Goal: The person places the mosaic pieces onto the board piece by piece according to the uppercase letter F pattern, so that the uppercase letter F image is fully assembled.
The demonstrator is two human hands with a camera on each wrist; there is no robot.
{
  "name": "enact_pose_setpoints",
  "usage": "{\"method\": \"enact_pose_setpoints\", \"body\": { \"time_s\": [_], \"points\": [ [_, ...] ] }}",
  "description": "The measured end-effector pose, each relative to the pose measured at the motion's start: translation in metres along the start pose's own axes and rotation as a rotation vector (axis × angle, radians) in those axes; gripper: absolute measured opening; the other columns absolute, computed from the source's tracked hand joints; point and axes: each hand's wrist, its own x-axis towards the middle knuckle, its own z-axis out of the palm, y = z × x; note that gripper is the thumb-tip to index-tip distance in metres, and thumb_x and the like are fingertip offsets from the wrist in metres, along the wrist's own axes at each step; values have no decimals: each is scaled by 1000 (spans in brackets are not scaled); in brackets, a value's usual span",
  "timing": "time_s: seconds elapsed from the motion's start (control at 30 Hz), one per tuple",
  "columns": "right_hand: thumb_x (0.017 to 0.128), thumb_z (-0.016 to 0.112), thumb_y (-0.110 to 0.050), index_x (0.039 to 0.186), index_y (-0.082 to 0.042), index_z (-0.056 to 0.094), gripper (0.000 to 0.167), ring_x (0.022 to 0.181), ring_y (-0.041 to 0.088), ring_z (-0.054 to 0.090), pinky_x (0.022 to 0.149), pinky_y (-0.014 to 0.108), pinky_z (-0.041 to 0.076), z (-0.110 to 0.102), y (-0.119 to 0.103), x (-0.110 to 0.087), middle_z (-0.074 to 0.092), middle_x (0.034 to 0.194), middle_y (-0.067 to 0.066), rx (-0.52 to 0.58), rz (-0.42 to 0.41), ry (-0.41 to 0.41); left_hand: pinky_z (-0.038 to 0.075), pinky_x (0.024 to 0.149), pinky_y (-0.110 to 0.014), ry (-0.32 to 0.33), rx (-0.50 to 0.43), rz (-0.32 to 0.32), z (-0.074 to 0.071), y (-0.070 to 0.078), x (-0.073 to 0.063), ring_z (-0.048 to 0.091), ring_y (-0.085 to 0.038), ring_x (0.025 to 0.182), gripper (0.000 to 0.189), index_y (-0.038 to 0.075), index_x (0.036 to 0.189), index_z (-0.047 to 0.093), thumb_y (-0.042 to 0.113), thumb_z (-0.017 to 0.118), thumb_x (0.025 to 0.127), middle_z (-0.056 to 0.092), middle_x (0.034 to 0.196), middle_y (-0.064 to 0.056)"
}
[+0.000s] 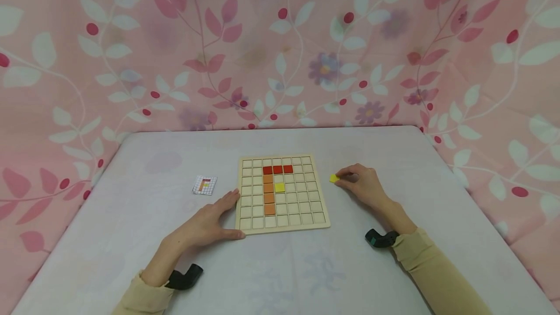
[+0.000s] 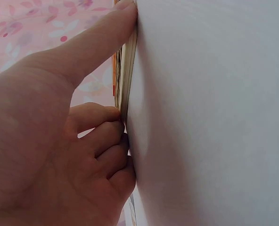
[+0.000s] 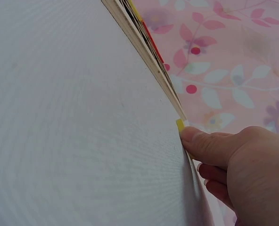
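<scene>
A pale wooden grid board (image 1: 302, 208) lies on the table. Set in it are red tiles (image 1: 277, 169) in a short row, a column of orange tiles (image 1: 269, 188) below the row's left end, and one yellow tile (image 1: 279, 187) beside that column. My left hand (image 1: 203, 225) touches the board, fingertips on its left edge and thumb at the near left corner. To the board's right, my right hand (image 1: 365, 186) pinches another yellow tile (image 1: 334, 178) between thumb and fingers. This tile (image 3: 180, 125) also shows at the thumb tip in the right wrist view.
Left of the board lies a small paper card (image 1: 204, 185) printed with a coloured grid pattern. A white cloth covers the table (image 1: 297, 266). Behind it hangs a pink floral curtain (image 1: 262, 52). Black devices (image 1: 185, 277) are strapped at both wrists.
</scene>
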Motion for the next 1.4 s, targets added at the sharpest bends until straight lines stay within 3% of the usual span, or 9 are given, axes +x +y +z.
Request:
{"method": "enact_pose_setpoints", "body": {
  "time_s": [0.27,0.53,0.8,1.4],
  "points": [
    [80,84,-12,101,-8,77,22,95,24,71,85,39,55,-1,-1,2,75,99,6,4,-29,9,24,120,-57,1,-8,-7,1,0,0,19,-31,153,108,15,159,27,56,82,75,22,166,-3],
    [80,84,-16,101,-14,77,22,100,20,67,91,43,50,-2,-27,6,75,99,-1,99,-37,-34,23,120,-58,5,-11,-9,0,0,-1,19,-31,154,108,15,159,28,55,82,75,22,166,-2],
    [81,84,-14,101,-14,77,20,102,20,67,95,46,50,9,-39,8,74,98,-1,132,-24,-76,22,119,-60,-2,-17,-18,1,1,-1,18,-31,154,107,16,159,28,55,82,76,22,167,-1],
    [79,85,-15,98,-12,78,21,96,16,66,88,40,52,46,-63,19,73,97,-3,192,-131,-131,22,119,-60,3,-15,-8,2,-1,-1,18,-31,154,107,16,159,28,56,81,75,23,166,-1]
  ]
}}
